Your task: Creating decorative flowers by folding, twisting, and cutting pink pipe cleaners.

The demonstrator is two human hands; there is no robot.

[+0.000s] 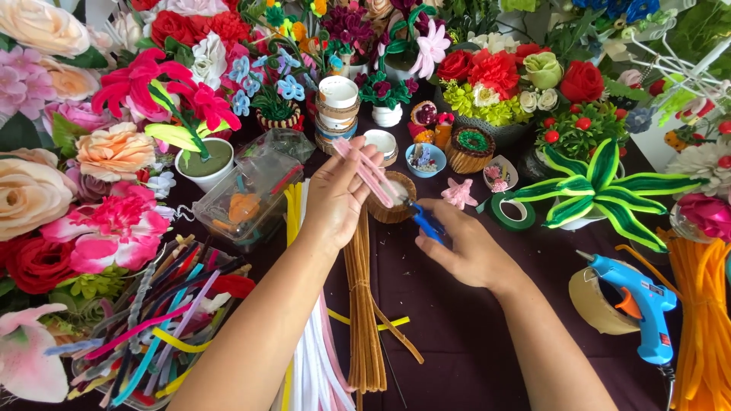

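Far to the left of my fingers, large fabric roses [30,194] and a pink carnation [114,228] border the dark surface [457,320]. Nearer, below and left of my left hand, a heap of mixed-colour pipe cleaners [152,335] lies in a tray. Just left of that hand sits a clear plastic box [247,199] with small orange pieces inside.

My left hand [339,194] is raised, its fingers [364,169] clenched on a few pink pipe cleaners [365,167], which slant from upper left down to the right. Under this hand, a tied bundle of brown pipe cleaners [364,304] runs toward me, with white stems [308,365] beside it on the left.

Between my hands, behind the pink stems, stands a small woven brown basket [392,205]. My right hand [464,247] grips blue-handled cutters [428,222], whose tip meets the lower end of the pink stems.

Just right of this hand lies a roll of green tape [512,213]; further right, a striped green pipe-cleaner plant [601,186]; then a blue glue gun [640,304] and orange pipe cleaners [704,320].
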